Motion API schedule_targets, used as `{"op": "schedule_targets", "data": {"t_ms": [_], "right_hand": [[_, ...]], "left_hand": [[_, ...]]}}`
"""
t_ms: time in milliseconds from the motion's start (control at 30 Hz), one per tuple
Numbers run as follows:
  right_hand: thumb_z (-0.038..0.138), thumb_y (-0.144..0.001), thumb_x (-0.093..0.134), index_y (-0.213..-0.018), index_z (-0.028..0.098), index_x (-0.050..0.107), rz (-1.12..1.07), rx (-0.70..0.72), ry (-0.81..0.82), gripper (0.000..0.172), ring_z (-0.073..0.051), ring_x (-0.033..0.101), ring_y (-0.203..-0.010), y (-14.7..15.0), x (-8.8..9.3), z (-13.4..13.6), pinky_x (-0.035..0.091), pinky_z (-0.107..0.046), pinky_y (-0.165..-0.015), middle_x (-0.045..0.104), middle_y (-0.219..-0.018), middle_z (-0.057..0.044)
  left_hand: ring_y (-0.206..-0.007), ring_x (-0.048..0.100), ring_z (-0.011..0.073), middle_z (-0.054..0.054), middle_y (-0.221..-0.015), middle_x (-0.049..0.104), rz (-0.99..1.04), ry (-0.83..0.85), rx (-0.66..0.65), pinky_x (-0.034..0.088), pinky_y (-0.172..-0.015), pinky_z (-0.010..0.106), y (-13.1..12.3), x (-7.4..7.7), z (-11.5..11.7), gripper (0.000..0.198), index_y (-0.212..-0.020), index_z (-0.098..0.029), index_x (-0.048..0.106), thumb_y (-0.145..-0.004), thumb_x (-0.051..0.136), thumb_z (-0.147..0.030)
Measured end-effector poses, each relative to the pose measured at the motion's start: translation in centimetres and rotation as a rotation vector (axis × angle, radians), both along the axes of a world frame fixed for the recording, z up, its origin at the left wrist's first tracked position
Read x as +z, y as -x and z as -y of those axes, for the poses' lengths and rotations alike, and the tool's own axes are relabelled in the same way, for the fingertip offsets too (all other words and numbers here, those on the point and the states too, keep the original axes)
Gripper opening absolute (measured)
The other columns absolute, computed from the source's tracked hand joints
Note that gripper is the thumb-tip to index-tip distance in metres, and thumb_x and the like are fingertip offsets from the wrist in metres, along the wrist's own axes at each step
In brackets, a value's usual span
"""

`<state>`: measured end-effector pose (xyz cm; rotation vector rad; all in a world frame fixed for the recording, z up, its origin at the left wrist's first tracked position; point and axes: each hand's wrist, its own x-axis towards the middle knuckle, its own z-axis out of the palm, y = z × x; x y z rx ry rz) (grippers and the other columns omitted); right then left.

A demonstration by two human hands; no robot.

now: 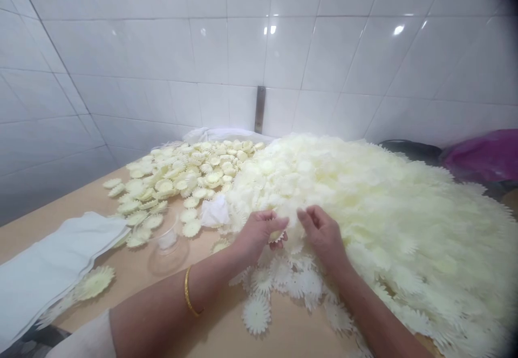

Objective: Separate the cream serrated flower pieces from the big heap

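Note:
A big heap of pale cream, flower-shaped cut-outs (364, 201) covers the right half of the wooden table (133, 272). Both my hands work at its near edge. My left hand (259, 234), with a gold bangle (188, 292) on the wrist, has its fingers curled round a cream flower piece (277, 235). My right hand (321, 231) pinches at the flower pieces right beside it, fingertips nearly meeting the left ones. Loose flat flowers (257, 314) lie on the table under my wrists.
A second, spread-out group of yellower flower pieces (182, 177) lies at the back left. A clear plastic cup (167, 239) lies near it. White folded cloth (48, 261) is at the left edge. White tiled walls close the back. A purple bag (485, 153) sits far right.

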<state>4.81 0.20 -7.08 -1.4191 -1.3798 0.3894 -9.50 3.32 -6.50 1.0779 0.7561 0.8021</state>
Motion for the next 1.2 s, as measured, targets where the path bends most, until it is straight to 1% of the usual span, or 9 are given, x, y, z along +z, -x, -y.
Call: {"op": "schedule_targets", "data": {"t_ms": [100, 167, 233, 333, 467, 633, 867, 1067, 1200], "right_hand": [[0.041, -0.078, 0.051, -0.079, 0.017, 0.054, 0.038, 0.118, -0.049, 0.025, -0.013, 0.047, -0.063, 0.1, 0.0, 0.1, 0.037, -0.023, -0.059, 0.051, -0.067, 0.0], [0.037, -0.08, 0.049, -0.07, 0.017, 0.054, 0.079, 0.137, -0.078, 0.023, -0.014, 0.047, -0.064, 0.2, 0.0, 0.1, 0.037, -0.024, -0.06, 0.052, -0.067, -0.001], [0.035, -0.082, 0.046, -0.059, 0.018, 0.047, 0.096, 0.052, -0.086, 0.028, -0.012, 0.042, -0.057, 0.2, -0.1, 0.1, 0.034, -0.024, -0.055, 0.045, -0.058, 0.001], [0.036, -0.082, 0.044, -0.057, 0.019, 0.04, 0.079, -0.147, -0.088, 0.031, -0.011, 0.036, -0.052, -0.1, -0.4, -0.1, 0.031, -0.024, -0.052, 0.038, -0.053, 0.004], [0.035, -0.082, 0.044, -0.072, 0.017, 0.05, 0.028, -0.231, -0.136, 0.021, -0.014, 0.044, -0.06, -0.4, -0.5, -0.3, 0.035, -0.025, -0.058, 0.05, -0.065, 0.0], [0.035, -0.083, 0.042, -0.08, 0.016, 0.053, -0.001, -0.107, -0.147, 0.022, -0.015, 0.049, -0.066, 0.2, 0.0, 0.1, 0.039, -0.026, -0.063, 0.055, -0.072, -0.003], [0.034, -0.076, 0.054, -0.089, 0.017, 0.057, 0.04, 0.188, -0.117, 0.022, -0.015, 0.053, -0.071, 0.8, 0.1, 0.3, 0.041, -0.026, -0.068, 0.057, -0.075, -0.003], [0.032, -0.072, 0.06, -0.076, 0.016, 0.061, -0.082, 0.347, 0.005, 0.016, -0.014, 0.053, -0.067, 1.1, 0.9, 0.5, 0.043, -0.025, -0.065, 0.058, -0.069, -0.001], [0.03, -0.073, 0.058, -0.07, 0.016, 0.06, -0.106, 0.379, -0.007, 0.014, -0.013, 0.053, -0.063, 1.4, 1.1, 0.6, 0.042, -0.024, -0.063, 0.057, -0.065, 0.0]], "left_hand": [[-0.038, 0.044, 0.0063, -0.002, -0.048, 0.051, -0.018, -0.025, -0.022, 0.026, -0.037, 0.018, -0.1, -0.2, 0.1, 0.033, -0.058, -0.015, 0.045, -0.062, 0.067, -0.039], [-0.036, 0.042, 0.0057, -0.002, -0.047, 0.051, -0.042, -0.009, -0.044, 0.024, -0.036, 0.018, -0.1, -0.2, 0.1, 0.034, -0.057, -0.015, 0.046, -0.061, 0.068, -0.04], [-0.035, 0.042, 0.0052, -0.001, -0.048, 0.053, -0.047, 0.032, -0.072, 0.024, -0.036, 0.018, -0.1, 0.0, 0.0, 0.032, -0.061, -0.014, 0.049, -0.062, 0.068, -0.04], [-0.04, 0.05, 0.0081, 0.005, -0.061, 0.061, 0.007, 0.103, -0.12, 0.03, -0.038, 0.019, 0.1, 0.3, -0.2, 0.024, -0.075, -0.013, 0.055, -0.067, 0.064, -0.034], [-0.057, 0.06, 0.0141, 0.01, -0.072, 0.065, 0.052, 0.151, -0.144, 0.044, -0.052, 0.023, 0.1, 0.1, -0.5, 0.026, -0.087, -0.011, 0.056, -0.062, 0.065, -0.012], [-0.05, 0.059, 0.0141, 0.009, -0.06, 0.062, 0.0, 0.087, -0.114, 0.042, -0.046, 0.022, 0.0, -0.2, -0.3, 0.019, -0.077, -0.01, 0.057, -0.064, 0.066, -0.021], [-0.038, 0.051, 0.0094, 0.002, -0.05, 0.056, -0.039, -0.04, -0.098, 0.036, -0.037, 0.019, 0.1, 0.8, 0.2, 0.023, -0.069, -0.012, 0.055, -0.065, 0.065, -0.032], [-0.032, 0.044, 0.0071, -0.002, -0.046, 0.051, -0.072, -0.035, -0.056, 0.028, -0.033, 0.017, -0.1, 1.1, 0.4, 0.035, -0.058, -0.015, 0.048, -0.064, 0.064, -0.044], [-0.035, 0.044, 0.0067, -0.003, -0.05, 0.048, -0.104, 0.026, 0.005, 0.026, -0.032, 0.017, -0.2, 1.2, 0.5, 0.042, -0.061, -0.015, 0.048, -0.063, 0.059, -0.056]]}}
